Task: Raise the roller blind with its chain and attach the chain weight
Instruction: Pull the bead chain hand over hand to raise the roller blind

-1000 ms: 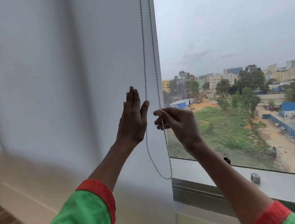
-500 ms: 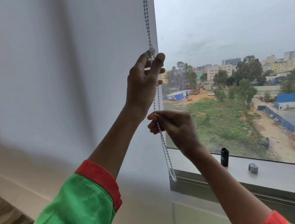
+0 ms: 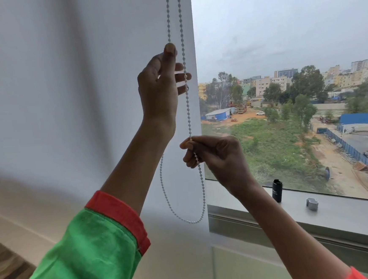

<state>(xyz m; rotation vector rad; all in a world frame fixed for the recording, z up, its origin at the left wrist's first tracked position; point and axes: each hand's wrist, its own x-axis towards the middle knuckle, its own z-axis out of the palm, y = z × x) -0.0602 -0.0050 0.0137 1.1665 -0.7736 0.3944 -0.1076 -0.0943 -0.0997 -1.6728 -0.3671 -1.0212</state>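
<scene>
A white roller blind (image 3: pixel 76 92) covers the left part of the window down past the sill. Its white bead chain (image 3: pixel 181 25) hangs as two strands along the blind's right edge and loops at the bottom. My left hand (image 3: pixel 160 88) is raised and pinches the left strand between thumb and fingers. My right hand (image 3: pixel 213 157) sits lower and pinches the right strand. A small grey chain weight (image 3: pixel 312 204) lies on the sill (image 3: pixel 349 214) to the right.
A black cylinder (image 3: pixel 277 190) stands on the sill close to my right forearm. The uncovered glass (image 3: pixel 281 43) at right shows sky, buildings and a field. A wooden floor (image 3: pixel 6 270) shows at lower left.
My left hand went from flat on the blind up to gripping the chain's left strand. The loop has spread open again. My right hand kept its pinch on the right strand.
</scene>
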